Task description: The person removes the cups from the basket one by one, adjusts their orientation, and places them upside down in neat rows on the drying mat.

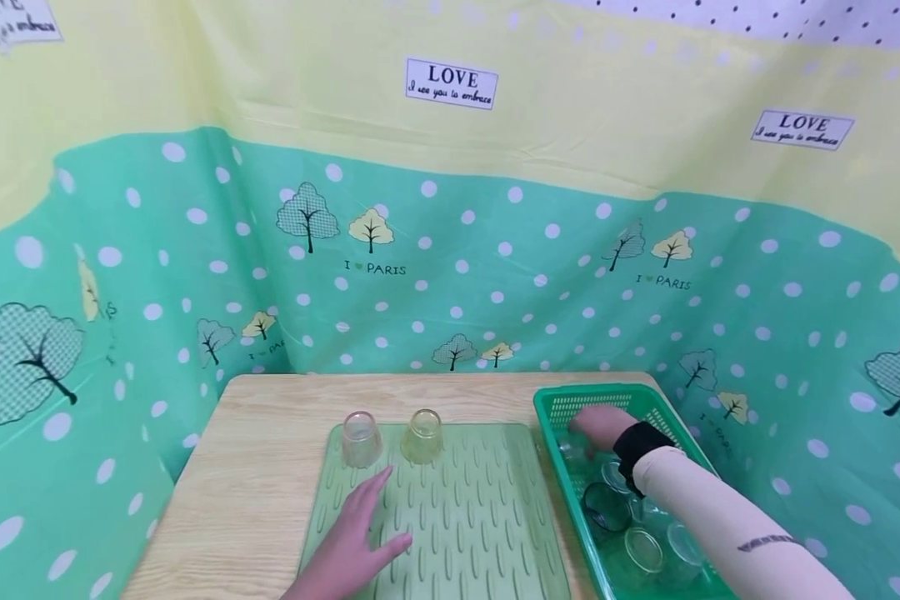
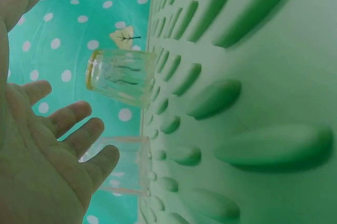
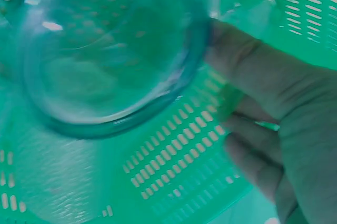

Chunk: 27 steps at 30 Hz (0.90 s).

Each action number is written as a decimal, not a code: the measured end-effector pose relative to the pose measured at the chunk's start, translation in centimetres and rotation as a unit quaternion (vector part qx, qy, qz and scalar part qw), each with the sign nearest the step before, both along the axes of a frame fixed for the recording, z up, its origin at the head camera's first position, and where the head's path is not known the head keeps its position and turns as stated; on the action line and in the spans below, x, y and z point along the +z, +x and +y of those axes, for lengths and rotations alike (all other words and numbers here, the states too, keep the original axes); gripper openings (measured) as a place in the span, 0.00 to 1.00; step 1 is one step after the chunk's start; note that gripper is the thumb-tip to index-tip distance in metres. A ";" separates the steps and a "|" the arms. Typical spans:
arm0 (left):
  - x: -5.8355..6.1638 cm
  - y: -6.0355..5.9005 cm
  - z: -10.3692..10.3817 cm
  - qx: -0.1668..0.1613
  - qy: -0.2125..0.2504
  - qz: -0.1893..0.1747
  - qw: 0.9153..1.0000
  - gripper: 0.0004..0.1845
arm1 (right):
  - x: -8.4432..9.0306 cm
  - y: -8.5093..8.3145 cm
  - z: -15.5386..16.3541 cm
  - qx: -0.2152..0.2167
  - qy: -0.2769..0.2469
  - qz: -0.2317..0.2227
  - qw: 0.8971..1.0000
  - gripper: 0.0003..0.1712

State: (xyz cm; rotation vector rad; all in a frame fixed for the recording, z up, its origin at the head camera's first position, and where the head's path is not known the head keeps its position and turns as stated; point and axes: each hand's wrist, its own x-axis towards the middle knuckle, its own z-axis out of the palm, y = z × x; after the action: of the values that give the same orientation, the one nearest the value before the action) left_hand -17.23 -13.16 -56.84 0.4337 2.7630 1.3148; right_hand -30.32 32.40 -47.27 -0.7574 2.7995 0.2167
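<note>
My left hand (image 1: 354, 533) hovers above the pale green ridged mat (image 1: 487, 508), with its fingers spread and nothing in its grasp. Beyond its fingertips two clear glasses stand upside down on the mat's far left part: a pinkish glass (image 1: 362, 440) and a yellowish glass (image 1: 422, 437), both also visible in the left wrist view. My right hand (image 1: 603, 427) reaches down into the green basket (image 1: 570, 492). In the right wrist view its thumb lies at the edge of a bluish round glass (image 3: 110, 124); blur and overlap hide whether it grips anything.
Several more glasses fill the basket, among them a dark glass (image 1: 607, 507) and a clear glass (image 1: 643, 550). The basket stands along the right side of the wooden table (image 1: 232, 467). A polka-dot curtain (image 1: 495, 250) hangs behind and at both sides.
</note>
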 end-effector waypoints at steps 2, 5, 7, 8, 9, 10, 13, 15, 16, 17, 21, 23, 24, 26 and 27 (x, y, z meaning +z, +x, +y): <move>-0.2 0.0 -0.2 0.000 0.003 -0.003 1.000 0.53 | 0.2 -0.2 -0.5 -0.026 0.000 -0.017 1.000 0.19; -0.4 0.0 -0.5 0.000 -0.001 -0.005 1.000 0.53 | 0.6 -0.4 -1.3 -0.053 -0.003 -0.028 0.998 0.23; -0.4 -0.1 -0.6 0.002 -0.005 0.000 1.000 0.54 | 0.8 -0.6 -1.8 -0.068 -0.003 -0.030 0.997 0.30; -0.4 -0.1 -0.6 0.003 -0.006 0.003 1.000 0.54 | 0.8 -0.7 -2.0 -0.068 0.001 -0.028 0.997 0.32; -0.3 -0.1 -0.7 0.004 -0.008 0.005 1.000 0.54 | 0.8 -0.8 -2.2 -0.073 0.003 -0.027 0.997 0.35; -0.3 -0.2 -0.7 0.006 -0.008 0.006 1.000 0.54 | 0.8 -1.0 -2.3 -0.082 0.006 -0.030 0.996 0.35; -0.1 -0.3 -0.6 0.007 -0.007 0.010 1.000 0.54 | 0.6 -1.3 -2.1 -0.084 0.016 -0.039 0.996 0.21; 0.0 -0.3 -0.6 0.006 -0.007 0.011 1.000 0.54 | 0.2 -1.5 -1.5 -0.092 0.010 -0.044 0.995 0.16; 0.0 -0.4 -0.5 0.006 -0.007 0.011 1.000 0.54 | 0.1 -1.5 -1.2 -0.092 0.006 -0.046 0.995 0.16; 0.0 -0.4 -0.5 0.006 -0.006 0.011 1.000 0.54 | 0.0 -1.5 -1.1 -0.092 0.007 -0.045 0.995 0.16; 0.0 -0.5 -0.3 0.005 -0.004 0.004 1.000 0.54 | 0.4 -1.1 -1.2 -0.097 0.008 -0.043 0.994 0.16; 0.1 -0.4 -0.3 0.005 -0.003 0.000 1.000 0.53 | 0.9 -0.8 -1.7 -0.106 0.014 -0.041 0.993 0.16; 0.1 -0.4 -0.3 0.005 -0.001 0.002 1.000 0.53 | 1.0 -0.8 -1.8 -0.106 0.012 -0.039 0.994 0.16; 0.1 -0.3 -0.2 0.004 0.001 0.003 1.000 0.53 | 1.0 -0.8 -1.9 -0.112 0.007 -0.034 0.993 0.16; 0.1 -0.3 -0.2 0.004 0.000 0.004 1.000 0.53 | 1.0 -0.8 -1.9 -0.115 0.005 -0.031 0.993 0.16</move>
State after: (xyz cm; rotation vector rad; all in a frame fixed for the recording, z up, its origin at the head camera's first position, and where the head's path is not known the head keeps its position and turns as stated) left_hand -17.51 -13.38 -56.73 0.4304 2.7729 1.3185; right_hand -31.07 30.50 -46.28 -0.4248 2.7933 0.1616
